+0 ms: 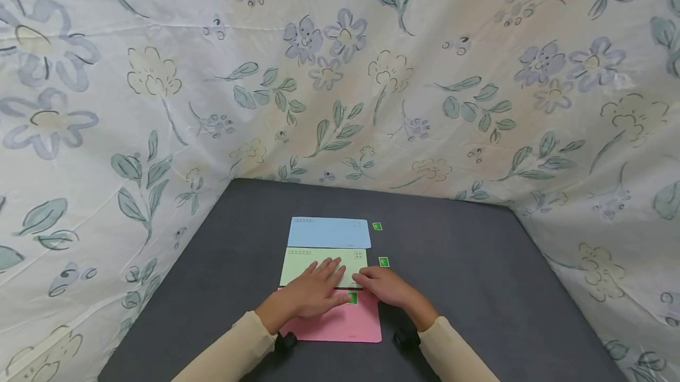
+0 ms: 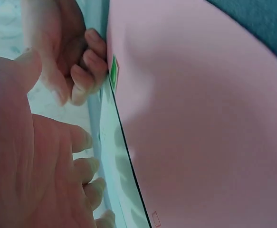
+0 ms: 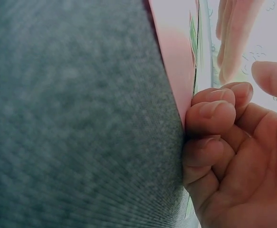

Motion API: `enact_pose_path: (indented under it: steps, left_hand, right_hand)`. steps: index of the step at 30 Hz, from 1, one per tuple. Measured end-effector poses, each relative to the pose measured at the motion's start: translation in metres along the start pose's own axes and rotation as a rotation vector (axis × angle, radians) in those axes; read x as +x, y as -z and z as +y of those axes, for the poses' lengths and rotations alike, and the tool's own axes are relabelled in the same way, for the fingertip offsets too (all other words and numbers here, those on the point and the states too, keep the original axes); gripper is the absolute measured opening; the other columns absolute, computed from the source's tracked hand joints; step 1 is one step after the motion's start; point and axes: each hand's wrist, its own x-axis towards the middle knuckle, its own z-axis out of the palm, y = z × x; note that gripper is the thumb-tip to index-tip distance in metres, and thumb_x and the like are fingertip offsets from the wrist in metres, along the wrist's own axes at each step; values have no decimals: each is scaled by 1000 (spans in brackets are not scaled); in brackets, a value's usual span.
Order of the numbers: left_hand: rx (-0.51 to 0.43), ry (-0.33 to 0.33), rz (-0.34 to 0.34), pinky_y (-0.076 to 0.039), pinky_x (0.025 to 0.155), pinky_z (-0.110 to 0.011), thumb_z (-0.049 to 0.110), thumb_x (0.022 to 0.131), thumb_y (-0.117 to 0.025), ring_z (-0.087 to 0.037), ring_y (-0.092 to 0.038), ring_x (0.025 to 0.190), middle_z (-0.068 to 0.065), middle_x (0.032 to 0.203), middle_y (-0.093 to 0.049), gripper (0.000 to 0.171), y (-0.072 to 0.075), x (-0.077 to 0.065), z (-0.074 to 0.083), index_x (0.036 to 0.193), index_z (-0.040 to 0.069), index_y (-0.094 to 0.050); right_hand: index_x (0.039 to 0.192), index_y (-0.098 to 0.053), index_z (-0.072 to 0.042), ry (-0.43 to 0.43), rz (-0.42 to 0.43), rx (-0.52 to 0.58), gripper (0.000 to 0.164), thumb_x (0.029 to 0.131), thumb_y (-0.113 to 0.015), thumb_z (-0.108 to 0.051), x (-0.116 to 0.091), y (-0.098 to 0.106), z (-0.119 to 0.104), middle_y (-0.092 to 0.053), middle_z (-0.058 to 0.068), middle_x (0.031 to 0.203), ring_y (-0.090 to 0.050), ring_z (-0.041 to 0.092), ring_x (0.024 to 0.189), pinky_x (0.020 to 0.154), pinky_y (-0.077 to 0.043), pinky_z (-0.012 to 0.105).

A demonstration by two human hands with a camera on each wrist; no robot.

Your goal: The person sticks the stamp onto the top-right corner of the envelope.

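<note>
Three envelopes lie in a column on the dark table: a blue envelope (image 1: 329,233) farthest, a green envelope (image 1: 297,261) in the middle, a pink envelope (image 1: 340,329) nearest. My left hand (image 1: 313,290) lies over the green and pink ones, fingers extended across the green envelope. My right hand (image 1: 386,286) is at their right edge. Its fingers (image 3: 209,118) are loosely curled, thumb apart, with nothing visible between them. A green stamp (image 1: 353,298) sits in the pink envelope's upper right corner, between the two hands.
Two more green stamps lie on the table (image 1: 451,252): one stamp (image 1: 377,226) right of the blue envelope, another stamp (image 1: 384,261) right of the green one. A floral curtain (image 1: 340,75) rises behind the table and along both sides.
</note>
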Motion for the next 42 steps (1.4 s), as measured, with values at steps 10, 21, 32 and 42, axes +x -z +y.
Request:
enact_pose_path:
  steps: [10, 21, 32, 42]
  left_hand:
    - [13, 29, -28, -20, 129, -57, 67, 111, -39, -34, -23, 164, -14, 177, -27, 85, -2, 6, -5, 170, 6, -36]
    - [4, 45, -32, -20, 129, -58, 67, 110, -41, -35, -22, 164, -13, 178, -25, 84, -2, 9, -9, 169, 8, -38]
    - [14, 61, -75, -19, 130, -57, 68, 109, -42, -34, -21, 164, -12, 178, -25, 84, -1, 16, -9, 170, 10, -37]
    - [10, 61, -86, -19, 130, -56, 69, 110, -41, -33, -19, 165, -11, 179, -23, 84, -5, 19, -12, 171, 11, -36]
  right_hand:
    - [94, -72, -11, -7, 9, -7, 41, 113, -53, -41, 0, 0, 2, -58, 1, 74, -55, 15, 67, 61, -45, 32]
    - [91, -72, -10, 1, 7, -3, 43, 114, -53, -41, 1, 0, 2, -55, -3, 71, -53, 13, 62, 58, -43, 31]
    - [88, -70, -13, -3, 15, -5, 43, 114, -52, -42, 3, 0, 4, -56, -3, 71, -54, 15, 64, 59, -43, 32]
    - [91, -71, -13, -15, 22, -8, 43, 114, -51, -42, 1, 0, 6, -57, -2, 72, -55, 15, 67, 61, -44, 32]
